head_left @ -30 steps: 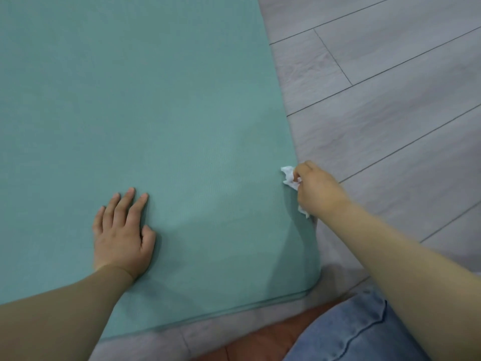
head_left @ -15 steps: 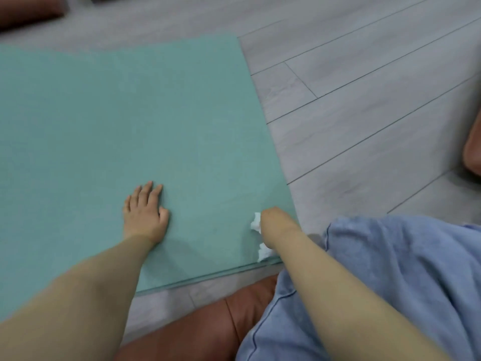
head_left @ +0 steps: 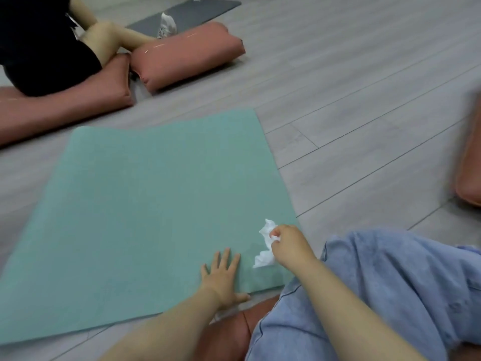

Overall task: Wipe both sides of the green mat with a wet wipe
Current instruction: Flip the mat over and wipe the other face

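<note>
Grey plank floor: I see it spread under everything, its seams running away from both my hands.

Green mat: it lies flat on the floor, reaching forward and to the left from my hands; its near edge runs just under my left wrist, and its right edge passes beside my right hand.

Other person: dressed in black, seated well beyond my hands at the far left, on a long pink bolster. A second pink bolster lies just beside it, and a dark grey mat with a crumpled white wipe on it lies farther off.

My jeans: blue denim over my leg, right of and behind my right hand, resting on a brown cushion beneath my left forearm. Another pink cushion shows blurred at the far right edge.

Left hand: palm down, pressed flat on the mat near its close edge, fingers straight and slightly spread, thumb at the mat's edge.

Right hand: just right of the left hand, apart from it, fingers curled round the wet wipe.

Wet wipe: white and crumpled, it sticks out forward and leftward from my right fist, lying against the mat near its right corner, between my two hands.
</note>
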`<action>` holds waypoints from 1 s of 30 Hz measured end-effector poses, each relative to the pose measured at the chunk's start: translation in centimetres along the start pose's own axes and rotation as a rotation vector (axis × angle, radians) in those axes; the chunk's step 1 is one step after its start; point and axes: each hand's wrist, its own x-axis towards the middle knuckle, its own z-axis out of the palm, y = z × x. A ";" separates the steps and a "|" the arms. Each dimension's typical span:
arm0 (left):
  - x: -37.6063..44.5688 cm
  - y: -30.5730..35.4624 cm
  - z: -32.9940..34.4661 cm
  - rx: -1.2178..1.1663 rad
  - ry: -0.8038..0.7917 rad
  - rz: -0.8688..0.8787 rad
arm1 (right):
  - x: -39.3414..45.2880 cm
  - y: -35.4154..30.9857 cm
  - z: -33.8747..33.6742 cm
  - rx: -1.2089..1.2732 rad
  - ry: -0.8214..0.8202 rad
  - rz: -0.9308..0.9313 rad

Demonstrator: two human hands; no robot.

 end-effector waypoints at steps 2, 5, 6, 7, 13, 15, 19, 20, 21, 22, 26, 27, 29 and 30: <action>-0.5 -0.1 0.2 0.042 -0.012 0.016 | -0.8 0.0 -0.2 0.007 0.007 -0.009; -1.1 0.3 0.4 0.100 -0.027 0.009 | -2.1 0.2 -0.6 0.018 0.014 -0.037; -1.3 0.5 0.5 0.110 -0.020 0.009 | -2.5 0.3 -0.7 0.016 0.020 -0.050; -1.4 0.5 0.6 0.112 -0.005 0.016 | -2.9 0.6 -0.8 0.010 0.023 -0.058; -1.7 -0.9 1.8 0.147 0.112 0.092 | -5.0 3.6 -1.9 -0.101 0.032 -0.062; -1.7 -0.7 1.8 0.176 0.104 0.100 | -5.7 4.6 -2.4 -0.106 0.067 -0.034; -1.7 0.1 1.7 0.243 0.099 0.133 | -6.8 6.0 -3.7 -0.092 0.117 0.027; -1.8 0.2 1.6 0.252 0.125 0.143 | -7.0 6.2 -4.0 -0.074 0.139 0.029; -1.9 0.3 1.4 0.245 0.163 0.163 | -7.2 6.3 -4.2 -0.062 0.158 0.030; -2.0 0.2 1.2 0.232 0.187 0.174 | -7.4 6.5 -4.4 -0.053 0.173 0.028; -2.7 -0.5 0.7 0.066 0.422 0.285 | -7.6 7.1 -4.3 -0.021 0.182 0.005; -3.1 -0.9 0.5 0.080 0.452 0.338 | -7.5 7.2 -4.3 -0.009 0.184 0.008; -4.5 -1.9 -0.5 0.025 0.531 0.390 | -7.3 7.1 -4.4 0.047 0.194 0.027; -5.1 -2.4 -1.2 -0.015 0.580 0.409 | -7.2 6.9 -4.5 0.082 0.201 0.039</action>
